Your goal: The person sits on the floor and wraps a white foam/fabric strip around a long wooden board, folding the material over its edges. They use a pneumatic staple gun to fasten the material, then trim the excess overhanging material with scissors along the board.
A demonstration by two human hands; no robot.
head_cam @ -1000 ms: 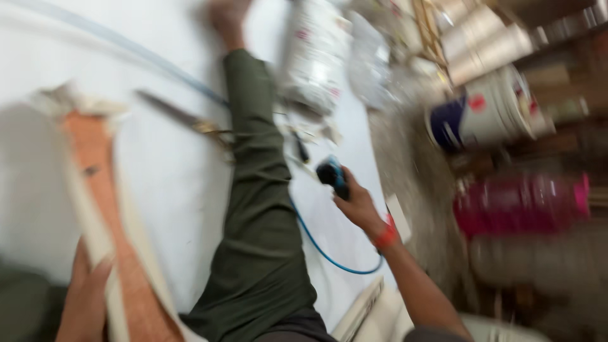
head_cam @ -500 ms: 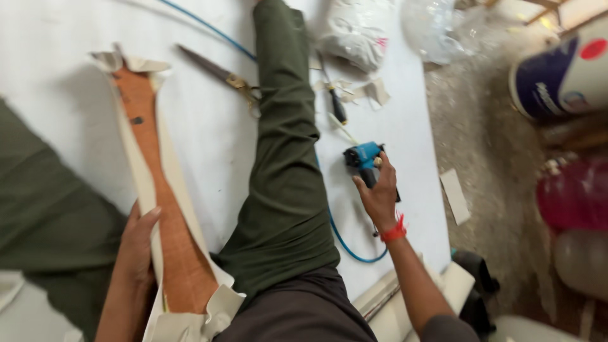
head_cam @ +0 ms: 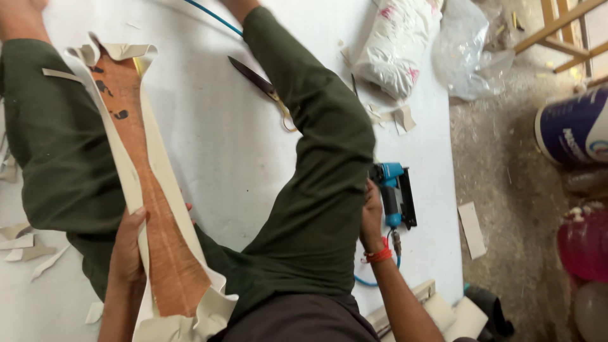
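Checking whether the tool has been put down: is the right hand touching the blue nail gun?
Touching. The head view shows the right hand pressed against the blue nail gun, which lies on the white board; no gap shows.

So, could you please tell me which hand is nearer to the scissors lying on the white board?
The right hand is probably nearer, by the blue nail gun, below and right of the scissors. The left hand grips the long wooden piece, further off at lower left.

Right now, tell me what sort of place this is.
Probably an upholstery or carpentry workshop. The right hand rests by a blue nail gun with an air hose, the left hand holds a wooden strip wrapped in cream covering, and scissors lie among offcuts.
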